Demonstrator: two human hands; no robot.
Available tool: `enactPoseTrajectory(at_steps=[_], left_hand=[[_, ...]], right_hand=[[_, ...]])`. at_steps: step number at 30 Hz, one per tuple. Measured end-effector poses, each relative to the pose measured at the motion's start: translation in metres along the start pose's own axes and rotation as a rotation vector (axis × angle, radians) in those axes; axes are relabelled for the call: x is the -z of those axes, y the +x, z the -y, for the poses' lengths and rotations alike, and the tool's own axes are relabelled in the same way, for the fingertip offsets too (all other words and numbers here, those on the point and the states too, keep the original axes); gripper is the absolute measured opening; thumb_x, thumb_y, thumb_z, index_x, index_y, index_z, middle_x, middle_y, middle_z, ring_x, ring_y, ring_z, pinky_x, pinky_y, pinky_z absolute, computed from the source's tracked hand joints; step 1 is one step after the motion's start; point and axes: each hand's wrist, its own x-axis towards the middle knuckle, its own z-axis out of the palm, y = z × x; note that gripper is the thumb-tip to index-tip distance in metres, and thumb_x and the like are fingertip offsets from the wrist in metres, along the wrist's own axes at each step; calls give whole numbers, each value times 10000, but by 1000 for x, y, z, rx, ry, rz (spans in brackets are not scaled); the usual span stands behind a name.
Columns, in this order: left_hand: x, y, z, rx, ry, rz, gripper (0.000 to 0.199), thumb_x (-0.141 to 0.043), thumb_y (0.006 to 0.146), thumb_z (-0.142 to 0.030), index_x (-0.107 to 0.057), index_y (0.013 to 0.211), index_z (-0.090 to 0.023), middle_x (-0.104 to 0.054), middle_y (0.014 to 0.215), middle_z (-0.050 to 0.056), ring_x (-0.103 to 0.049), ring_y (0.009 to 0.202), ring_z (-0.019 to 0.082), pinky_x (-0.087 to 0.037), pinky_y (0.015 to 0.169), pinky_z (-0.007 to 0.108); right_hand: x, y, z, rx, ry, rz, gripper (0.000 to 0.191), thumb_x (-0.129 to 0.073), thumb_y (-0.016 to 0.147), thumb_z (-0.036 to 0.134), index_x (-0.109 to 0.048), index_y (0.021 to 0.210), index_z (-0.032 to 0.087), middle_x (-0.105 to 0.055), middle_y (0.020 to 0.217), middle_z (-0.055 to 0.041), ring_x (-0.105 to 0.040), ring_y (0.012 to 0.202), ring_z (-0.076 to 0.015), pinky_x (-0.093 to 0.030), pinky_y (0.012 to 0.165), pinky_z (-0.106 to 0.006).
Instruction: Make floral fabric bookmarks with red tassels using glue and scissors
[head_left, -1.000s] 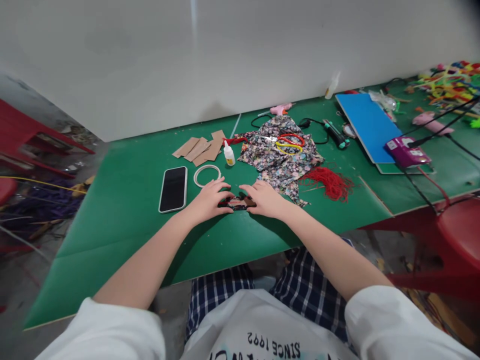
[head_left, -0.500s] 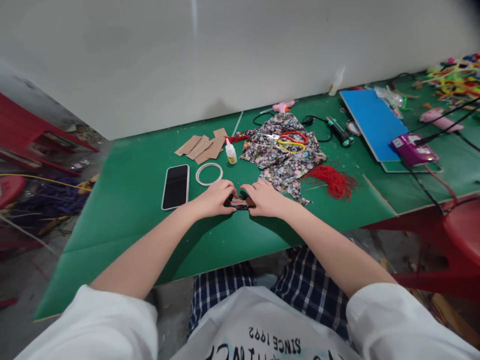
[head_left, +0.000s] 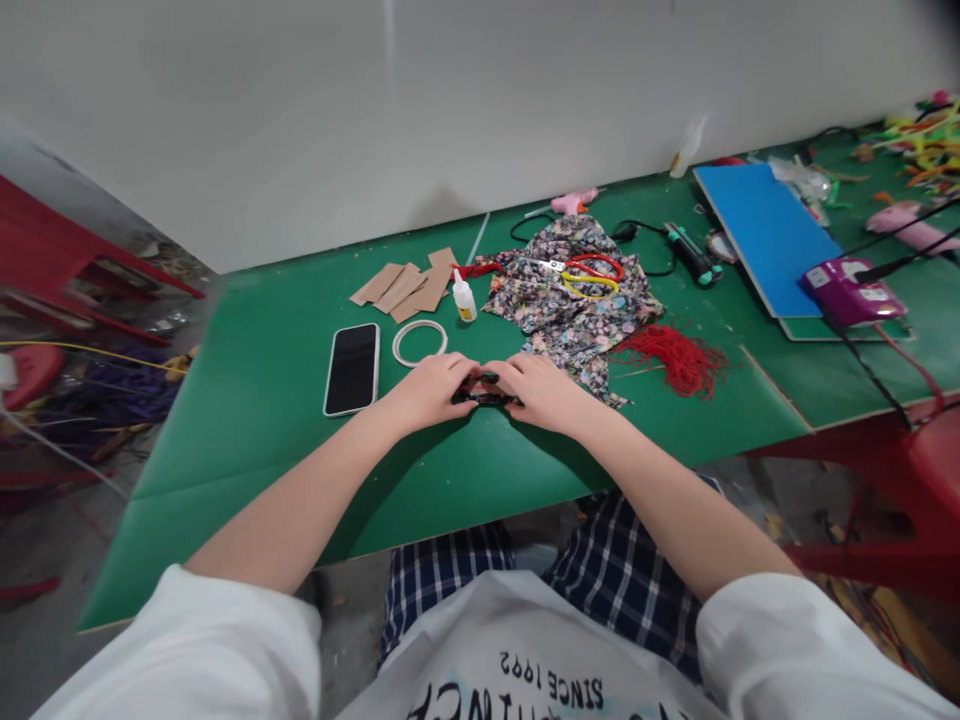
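Observation:
My left hand (head_left: 435,390) and my right hand (head_left: 546,393) meet low over the table, fingers curled round the two ends of a small piece of dark floral fabric (head_left: 491,399). Brown, cardboard-like material shows inside it; the fingers hide most of the rest. Just beyond my left hand lies a white ring-shaped roll (head_left: 400,352). A small white glue bottle (head_left: 464,298) stands upright behind the hands. Crumpled floral cloth (head_left: 559,325) spreads past my right hand, with red-and-yellow-handled scissors (head_left: 592,275) on top.
On the green table (head_left: 247,400) are a phone (head_left: 352,370), cardboard pieces (head_left: 405,288), red threads (head_left: 682,360), a pink glue gun (head_left: 574,201) and a dark green-and-black tool (head_left: 694,258). Farther right are a blue board (head_left: 772,240) and a purple corded box (head_left: 851,292). A wall (head_left: 300,130) borders the back.
My fingers have closed in over the fabric piece, covering more of its brown inside. Both hands have shifted slightly away from me. The view has moved a little.

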Motion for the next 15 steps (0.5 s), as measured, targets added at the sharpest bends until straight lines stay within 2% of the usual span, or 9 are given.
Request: enactPoseTrajectory(at_steps=[4,8,12,15], left_hand=[[-1,2,0,29,-183,-50,557,-590,770,-355,-408,1267,-181,-511,1149,102,-537,1000,224,-448,841,334],[-3,7,3,85,-355,-19,747,-638,740,-388,-282,1385,-262,-497,1191,86,-556,846,166,-476,733,287],[-3,24,6,147,-461,-3,633,-507,825,-312,-254,1404,-276,-598,1051,49,-532,618,102,-463,628,255],[2,50,4,175,-468,-124,481,-493,828,-310,-452,1302,-234,-645,946,32,-551,622,108,-464,665,261]], right_hand=[[4,-3,-10,2,105,-32,553,-530,749,98,-387,1282,137,-548,1058,-139,-515,994,-252,-434,828,-374],[17,-14,-23,-61,179,-95,543,-539,738,102,-402,1260,164,-552,1090,-132,-528,1007,-254,-446,834,-384],[35,-31,-41,-155,214,-165,532,-549,745,141,-414,1256,198,-559,1137,-103,-536,1032,-242,-443,863,-372],[44,-40,-55,-234,236,-247,531,-561,736,156,-422,1246,209,-569,1130,-86,-541,1022,-235,-446,857,-365]])
